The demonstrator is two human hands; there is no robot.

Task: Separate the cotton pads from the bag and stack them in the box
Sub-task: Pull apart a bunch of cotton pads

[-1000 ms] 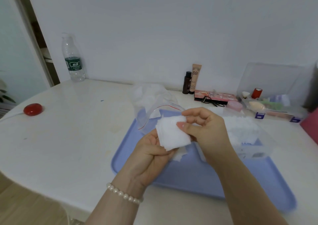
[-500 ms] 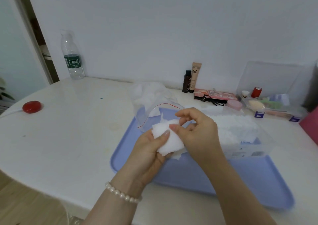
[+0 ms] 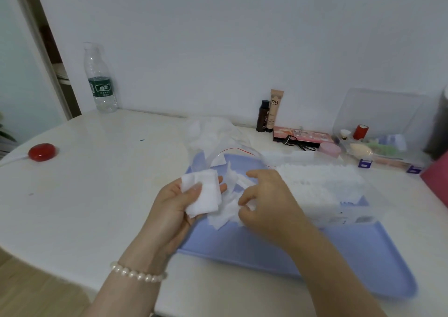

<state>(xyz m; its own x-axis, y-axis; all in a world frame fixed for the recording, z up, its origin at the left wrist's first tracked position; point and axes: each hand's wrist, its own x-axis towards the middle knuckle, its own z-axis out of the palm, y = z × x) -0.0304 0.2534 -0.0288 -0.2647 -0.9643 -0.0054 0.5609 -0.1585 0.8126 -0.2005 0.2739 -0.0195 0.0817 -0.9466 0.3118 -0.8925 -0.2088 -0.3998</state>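
**Pads in both hands over the tray**

The left hand [image 3: 179, 202] holds a small stack of white cotton pads [image 3: 203, 195], with the thumb pressed on top and the fingers curled under it. The stack sits above the left edge of the blue tray [image 3: 351, 251]. The right hand [image 3: 264, 200] is just beside it, fingers bent down and pinching at some loose pads [image 3: 228, 212] that lie in a messy pile on the tray (the fingertips are partly hidden, so how many pads it grips is hard to tell).

Behind the hands lies the clear bag [image 3: 223, 151] with a red strip along its mouth. It looks open. To the right, the clear box [image 3: 344, 200] stands on the tray, with rows of white pads inside it.

The tray rests on a white table [image 3: 97, 183]. Far back stand a water bottle [image 3: 100, 79], a dark little bottle [image 3: 263, 116] and a BB tube [image 3: 275, 109] touching side by side. A red round thing [image 3: 41, 151] sits at the left. A pearl bracelet [image 3: 138, 273] is on the left wrist.
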